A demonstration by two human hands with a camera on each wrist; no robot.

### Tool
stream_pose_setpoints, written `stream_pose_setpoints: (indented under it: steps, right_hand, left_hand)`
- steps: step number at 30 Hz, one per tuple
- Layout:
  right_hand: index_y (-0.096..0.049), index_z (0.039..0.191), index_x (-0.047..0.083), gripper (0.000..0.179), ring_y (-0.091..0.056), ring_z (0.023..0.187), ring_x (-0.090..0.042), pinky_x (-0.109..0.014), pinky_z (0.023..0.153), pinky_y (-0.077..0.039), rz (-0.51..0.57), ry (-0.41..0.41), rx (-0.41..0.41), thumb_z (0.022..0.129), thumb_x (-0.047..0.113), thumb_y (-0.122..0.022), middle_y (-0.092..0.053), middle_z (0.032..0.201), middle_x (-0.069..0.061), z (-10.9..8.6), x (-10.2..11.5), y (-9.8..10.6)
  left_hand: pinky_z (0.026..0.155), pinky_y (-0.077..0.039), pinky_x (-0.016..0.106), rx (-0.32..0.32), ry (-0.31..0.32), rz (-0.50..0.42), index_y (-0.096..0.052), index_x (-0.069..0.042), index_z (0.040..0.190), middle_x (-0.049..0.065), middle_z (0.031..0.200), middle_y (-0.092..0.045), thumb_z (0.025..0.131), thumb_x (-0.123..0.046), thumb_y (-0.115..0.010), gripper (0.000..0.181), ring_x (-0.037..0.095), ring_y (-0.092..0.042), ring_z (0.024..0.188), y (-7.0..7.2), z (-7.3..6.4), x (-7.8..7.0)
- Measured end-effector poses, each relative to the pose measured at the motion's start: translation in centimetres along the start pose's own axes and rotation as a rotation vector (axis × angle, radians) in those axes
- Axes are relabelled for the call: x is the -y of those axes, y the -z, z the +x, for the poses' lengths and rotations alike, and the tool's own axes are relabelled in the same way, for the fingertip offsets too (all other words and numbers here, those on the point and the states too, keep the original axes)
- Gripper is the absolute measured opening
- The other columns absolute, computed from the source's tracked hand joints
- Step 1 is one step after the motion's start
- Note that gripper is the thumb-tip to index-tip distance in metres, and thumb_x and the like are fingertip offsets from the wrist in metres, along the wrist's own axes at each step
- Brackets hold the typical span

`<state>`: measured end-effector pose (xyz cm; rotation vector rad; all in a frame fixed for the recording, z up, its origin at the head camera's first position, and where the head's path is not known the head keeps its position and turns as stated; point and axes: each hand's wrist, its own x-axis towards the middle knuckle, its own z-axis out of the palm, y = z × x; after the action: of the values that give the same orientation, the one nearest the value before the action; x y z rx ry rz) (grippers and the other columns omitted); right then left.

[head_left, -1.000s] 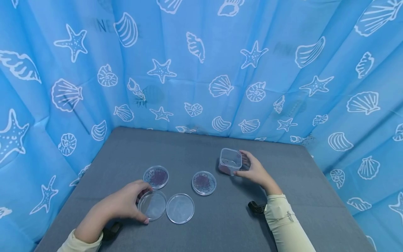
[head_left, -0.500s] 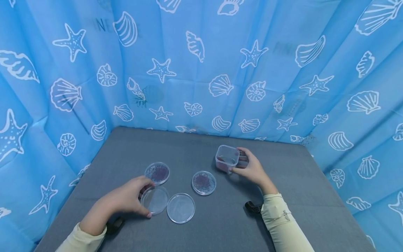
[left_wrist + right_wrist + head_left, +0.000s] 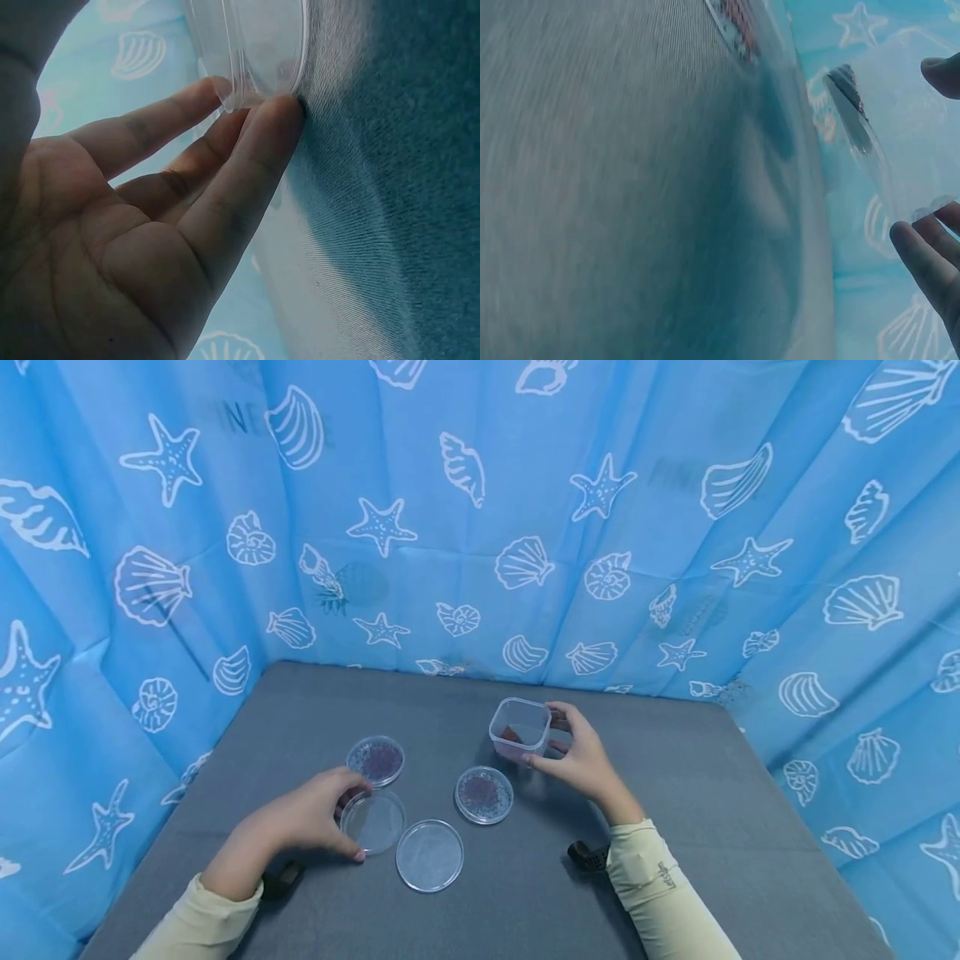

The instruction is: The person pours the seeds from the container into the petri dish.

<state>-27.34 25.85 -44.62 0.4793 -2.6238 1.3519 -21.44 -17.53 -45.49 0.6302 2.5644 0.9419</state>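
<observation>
One dish (image 3: 483, 821) lies left of the tub (image 3: 517, 748), another dish (image 3: 387, 782) farther left, a third dish (image 3: 430, 856) before both

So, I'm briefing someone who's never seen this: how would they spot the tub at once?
Over the grey table, find the right hand. It holds the clear tub, the only deep, squarish container; its neighbours are round, shallow dishes.

The left hand (image 3: 306, 817) pinches a clear round dish (image 3: 378, 827) at its rim, just nearer than a dish of purplish grains (image 3: 377, 762). The right hand (image 3: 583, 762) grips a clear square tub (image 3: 525, 725), tilted above the counter (image 3: 675, 768), reddish-brown contents gathered to one side.
</observation>
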Motion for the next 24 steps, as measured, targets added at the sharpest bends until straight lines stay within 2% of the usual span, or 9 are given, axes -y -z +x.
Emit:
stream_pose_setpoints:
  steps: [5, 10, 15, 19, 24]
  right_hand:
    - [-0.046, 0.152, 0.004, 0.09, -0.06, 0.131, -0.041, -0.05, 0.101, -0.061, -0.023, 0.077, 0.004, 0.077, 0.012, -0.096, -0.057, 0.139, -0.018, 0.2, 1.8, -1.1]
    - [-0.045, 0.153, 0.002, 0.092, -0.059, 0.131, -0.044, -0.049, 0.101, -0.062, -0.021, 0.168, 0.039, 0.077, 0.012, -0.096, -0.058, 0.14, -0.021, 0.6, 3.2, -2.3]
    - [-0.047, 0.152, 0.001, 0.092, -0.06, 0.129, -0.037, -0.051, 0.1, -0.063, -0.054, 0.266, 0.042, 0.075, 0.01, -0.096, -0.058, 0.139, -0.021, 0.9, 4.1, -3.2]
    - [-0.049, 0.151, 0.001, 0.091, -0.059, 0.129, -0.034, -0.049, 0.1, -0.062, -0.077, 0.292, 0.046, 0.074, 0.009, -0.096, -0.058, 0.141, -0.021, 1.1, 4.4, -3.9]
    - [-0.049, 0.151, 0.003, 0.089, -0.057, 0.132, -0.03, -0.047, 0.104, -0.061, -0.126, 0.332, 0.094, 0.076, 0.014, -0.096, -0.057, 0.142, -0.018, 1.4, 5.0, -4.9]
  left_hand:
    - [0.089, -0.058, 0.041, -0.013, -0.008, 0.007, -0.064, 0.0, 0.133, 0.008, 0.118, -0.064, 0.063, -0.033, -0.104, 0.087, 0.021, -0.063, 0.106, 0.4, 0.5, 0.2]
    - [0.089, -0.059, 0.041, -0.021, -0.003, 0.011, -0.065, 0.0, 0.133, 0.009, 0.119, -0.065, 0.063, -0.033, -0.104, 0.087, 0.022, -0.063, 0.106, 0.6, 0.9, 0.3]
    - [0.087, -0.06, 0.04, -0.037, 0.009, 0.011, -0.065, -0.002, 0.134, 0.009, 0.119, -0.065, 0.063, -0.033, -0.105, 0.087, 0.022, -0.064, 0.106, 0.7, 1.0, 0.5]
    - [0.086, -0.06, 0.039, -0.046, -0.005, 0.016, -0.065, -0.003, 0.135, 0.008, 0.12, -0.066, 0.062, -0.035, -0.105, 0.088, 0.021, -0.064, 0.106, 0.6, 1.1, 0.7]
    - [0.086, -0.06, 0.037, -0.046, -0.009, 0.012, -0.066, -0.004, 0.135, 0.007, 0.121, -0.066, 0.063, -0.035, -0.104, 0.087, 0.02, -0.065, 0.106, 0.6, 1.2, 0.9]
